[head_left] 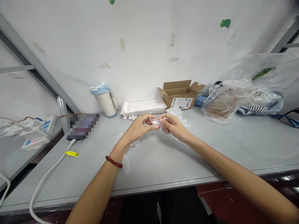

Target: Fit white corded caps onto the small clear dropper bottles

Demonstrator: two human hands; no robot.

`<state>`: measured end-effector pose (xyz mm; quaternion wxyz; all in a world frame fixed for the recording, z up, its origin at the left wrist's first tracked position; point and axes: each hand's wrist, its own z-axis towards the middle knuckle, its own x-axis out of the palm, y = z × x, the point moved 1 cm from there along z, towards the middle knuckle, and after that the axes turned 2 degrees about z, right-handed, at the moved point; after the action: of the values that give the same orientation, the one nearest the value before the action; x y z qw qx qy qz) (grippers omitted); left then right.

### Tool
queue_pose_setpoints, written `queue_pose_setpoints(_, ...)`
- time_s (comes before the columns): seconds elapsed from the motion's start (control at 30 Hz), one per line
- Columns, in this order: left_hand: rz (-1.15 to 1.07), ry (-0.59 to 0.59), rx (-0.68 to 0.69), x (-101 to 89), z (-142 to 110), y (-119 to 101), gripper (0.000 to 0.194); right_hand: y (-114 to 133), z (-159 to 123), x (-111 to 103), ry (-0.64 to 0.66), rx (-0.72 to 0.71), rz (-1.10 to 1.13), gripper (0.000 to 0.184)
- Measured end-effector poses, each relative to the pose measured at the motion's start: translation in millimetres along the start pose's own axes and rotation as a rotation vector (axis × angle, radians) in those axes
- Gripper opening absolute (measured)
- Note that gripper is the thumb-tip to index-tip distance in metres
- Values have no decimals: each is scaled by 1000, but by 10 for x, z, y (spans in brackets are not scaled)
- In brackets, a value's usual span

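Observation:
My left hand point(139, 127) and my right hand point(172, 125) meet above the middle of the grey table point(163, 161). Both pinch a small white item with a thin white cord point(155, 122) held between the fingertips. What the item is stays too small to make out. A dark red bead bracelet point(114, 162) circles my left wrist. Several small clear plastic bags point(126, 164) lie on the table beneath my left forearm. More small white pieces point(181, 117) lie just behind my right hand.
A stack of flat white trays point(143, 107), an open cardboard box point(180, 93) and a blue-lidded tumbler point(104, 99) line the wall. A phone point(81, 126) with a white cable point(50, 175) lies at left. Crumpled plastic bags point(243, 96) sit at right.

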<state>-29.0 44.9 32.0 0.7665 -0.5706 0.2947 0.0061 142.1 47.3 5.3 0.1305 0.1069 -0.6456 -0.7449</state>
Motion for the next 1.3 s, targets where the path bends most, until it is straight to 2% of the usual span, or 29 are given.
queue_pose_setpoints(0.13,35,-17,-46,12,13,17,31,28,-9,17,-9,-19,-28,35)
queue_pose_setpoints(0.23,64,-46,-109,27,15,30,41,27,-14,35,-20,-30,-79,33)
queue_pose_setpoints(0.3,64,-44,-127,28,9,27,42,19,-13,42,-24,-34,-90,32)
queue_pose_setpoints(0.5,-35,29,-19,-6,-13,-37,23,22,-8,39,-4,-3,-65,31)
queue_pose_setpoints(0.67,-37,-37,-117,11,21,39,38,18,-28,52,-81,-101,-264,28)
queue_pose_setpoints(0.73,0,-63,-107,28,34,77,41,10,-36,64,-96,-138,-319,27)
queue_pose_setpoints(0.8,22,-65,-74,45,38,96,39,6,-39,69,-79,-114,-270,28)
queue_pose_setpoints(1.0,50,-80,1,54,36,78,31,21,-31,50,7,103,76,36)
queue_pose_setpoints(1.1,2,-72,0,50,43,80,30,24,-27,46,-11,106,98,35)
queue_pose_setpoints(1.3,-30,1,-91,68,38,77,42,29,-23,36,-5,96,71,34)
